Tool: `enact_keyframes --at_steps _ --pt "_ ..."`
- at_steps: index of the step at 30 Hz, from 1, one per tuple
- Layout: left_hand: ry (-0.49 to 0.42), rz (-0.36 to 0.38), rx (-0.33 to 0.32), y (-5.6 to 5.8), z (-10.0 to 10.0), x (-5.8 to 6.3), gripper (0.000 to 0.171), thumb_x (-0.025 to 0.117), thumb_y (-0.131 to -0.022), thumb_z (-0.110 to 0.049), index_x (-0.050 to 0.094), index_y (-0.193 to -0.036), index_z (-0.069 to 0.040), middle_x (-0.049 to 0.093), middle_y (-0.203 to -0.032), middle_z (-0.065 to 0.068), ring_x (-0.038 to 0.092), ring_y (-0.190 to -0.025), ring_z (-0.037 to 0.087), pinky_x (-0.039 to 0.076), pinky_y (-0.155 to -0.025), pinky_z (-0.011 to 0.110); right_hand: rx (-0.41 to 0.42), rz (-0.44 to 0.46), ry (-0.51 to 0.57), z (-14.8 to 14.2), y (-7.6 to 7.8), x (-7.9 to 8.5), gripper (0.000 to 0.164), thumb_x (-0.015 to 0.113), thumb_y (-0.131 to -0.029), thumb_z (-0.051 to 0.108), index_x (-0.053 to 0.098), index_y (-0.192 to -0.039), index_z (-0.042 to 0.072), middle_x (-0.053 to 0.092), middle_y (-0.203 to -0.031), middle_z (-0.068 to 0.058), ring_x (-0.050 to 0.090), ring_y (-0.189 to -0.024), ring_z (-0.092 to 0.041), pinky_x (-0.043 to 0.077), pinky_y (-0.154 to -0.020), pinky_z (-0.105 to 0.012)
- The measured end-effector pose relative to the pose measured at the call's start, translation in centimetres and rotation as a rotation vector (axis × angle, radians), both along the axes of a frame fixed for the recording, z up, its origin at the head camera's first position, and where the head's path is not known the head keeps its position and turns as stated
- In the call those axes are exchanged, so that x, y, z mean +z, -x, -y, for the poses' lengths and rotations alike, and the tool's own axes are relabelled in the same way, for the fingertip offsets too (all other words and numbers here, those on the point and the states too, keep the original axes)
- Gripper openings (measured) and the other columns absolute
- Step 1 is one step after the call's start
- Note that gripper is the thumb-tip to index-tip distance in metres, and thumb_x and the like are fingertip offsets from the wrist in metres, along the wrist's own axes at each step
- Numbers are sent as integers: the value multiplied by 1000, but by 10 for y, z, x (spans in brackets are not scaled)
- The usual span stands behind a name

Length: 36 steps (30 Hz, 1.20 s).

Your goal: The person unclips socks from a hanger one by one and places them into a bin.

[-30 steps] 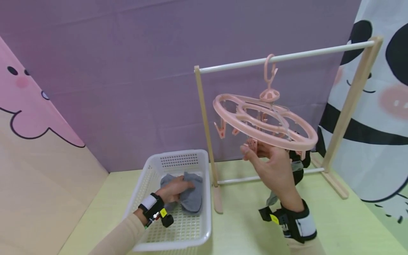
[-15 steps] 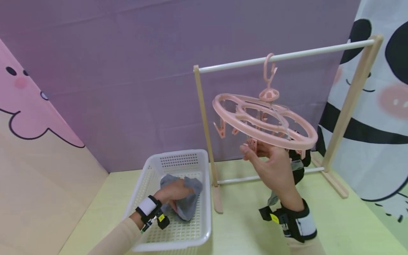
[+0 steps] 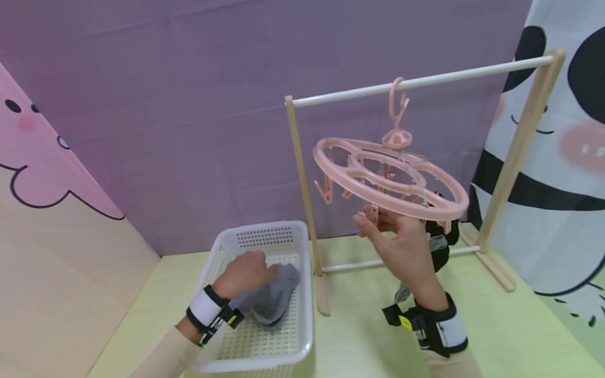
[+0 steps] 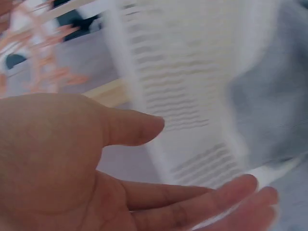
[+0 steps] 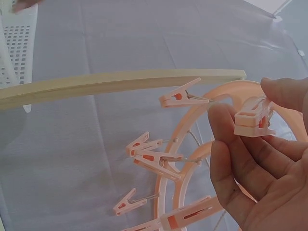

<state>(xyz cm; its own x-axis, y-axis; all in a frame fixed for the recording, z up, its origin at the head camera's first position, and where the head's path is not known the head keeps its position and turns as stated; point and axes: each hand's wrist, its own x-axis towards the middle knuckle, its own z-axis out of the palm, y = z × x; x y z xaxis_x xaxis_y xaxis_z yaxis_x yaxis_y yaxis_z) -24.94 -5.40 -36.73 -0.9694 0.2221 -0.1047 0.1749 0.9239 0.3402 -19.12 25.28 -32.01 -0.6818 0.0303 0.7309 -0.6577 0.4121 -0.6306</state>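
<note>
My left hand (image 3: 246,274) is over the white basket, its fingers extended and its thumb apart in the left wrist view, with nothing between them. Beneath and beside it in the basket lie soft grey socks (image 3: 276,296), bunched together and partly covered by the hand. My right hand (image 3: 404,249) is under the rim of a pink oval clip hanger (image 3: 354,178). Between thumb and fingers it pinches a pink clothespin (image 5: 252,118), one of several dangling from that hanger. Black and grey cloth (image 3: 439,247) hangs behind the right wrist, partly hidden.
The white perforated basket (image 3: 304,336) stands left of a wooden drying rack (image 3: 300,157). From the rack's white top rail (image 3: 350,93) the hanger hangs by its hook, tilted. Other clothespins (image 5: 126,203) dangle around its rim. A purple cloth backdrop (image 3: 203,131) rises behind.
My left hand has let go of the grey socks and drawn up and to the left. The socks have shifted and bunched lower in the basket. The right hand stays at the clothespin.
</note>
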Motion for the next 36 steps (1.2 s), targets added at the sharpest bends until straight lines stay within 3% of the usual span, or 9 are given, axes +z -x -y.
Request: enact_keyframes --at_steps 4,7,11,14,19,23,27,30,36 --pt "-109 -176 -91 -7 -5 37 33 60 -106 -34 73 -94 -6 61 -69 -1 52 -56 10 39 -52 29 5 12 15 3 0 0 5 75 -96 5 73 -101 5 74 -84 -5 70 -76 -1 59 -73 -15" --pt "-319 -315 -219 -17 -13 60 28 59 -108 -27 76 -121 -9 79 -93 3 70 -73 12 55 -65 30 12 17 26 4 1 1 7 74 -97 4 72 -103 4 74 -85 -7 71 -76 -2 59 -73 -15" --pt "-558 -585 -438 -28 -30 80 18 65 -106 -17 78 -116 -10 80 -105 4 75 -93 15 62 -82 32 24 25 31 5 1 2 10 73 -97 3 71 -107 2 75 -87 -9 71 -76 -2 59 -72 -16" --pt "-584 -800 -601 -34 -47 93 12 69 -101 -8 77 -110 -7 79 -100 6 73 -89 15 62 -81 31 32 39 33 6 1 2 10 72 -98 4 71 -108 2 75 -89 -10 72 -77 -3 59 -73 -17" --pt "-390 -1038 -791 -38 -79 114 20 75 -97 -10 74 -117 -6 76 -108 7 73 -100 18 61 -88 30 18 19 30 10 1 -2 8 73 -98 3 67 -104 1 74 -91 -9 74 -81 -4 60 -74 -16" --pt "-144 -1182 -855 -34 -101 124 34 77 -97 -15 71 -130 -8 75 -123 7 69 -120 22 55 -107 31 -18 -31 -2 14 1 -6 21 74 -94 -2 69 -115 -4 76 -101 -14 74 -91 1 59 -79 -11" --pt "26 -1226 -835 -29 -114 127 39 73 -98 -10 68 -137 -10 73 -131 6 64 -131 25 49 -116 35 -25 -55 -43 18 -1 -9 43 76 -91 -5 67 -133 -4 78 -114 -18 79 -96 -15 57 -82 -9" --pt "88 -1211 -805 -27 -119 128 38 69 -98 -8 69 -136 -13 74 -131 3 64 -131 24 50 -113 37 -5 -70 -63 21 -1 -11 42 75 -92 -6 67 -133 -5 79 -111 -17 80 -93 -27 58 -81 -11" --pt "174 -1253 -755 -23 -125 129 33 74 -96 -13 73 -128 -18 77 -125 -1 67 -126 20 52 -103 37 -14 -63 -81 18 -2 -10 43 76 -91 -5 66 -133 -4 78 -113 -17 80 -94 -30 57 -82 -9"
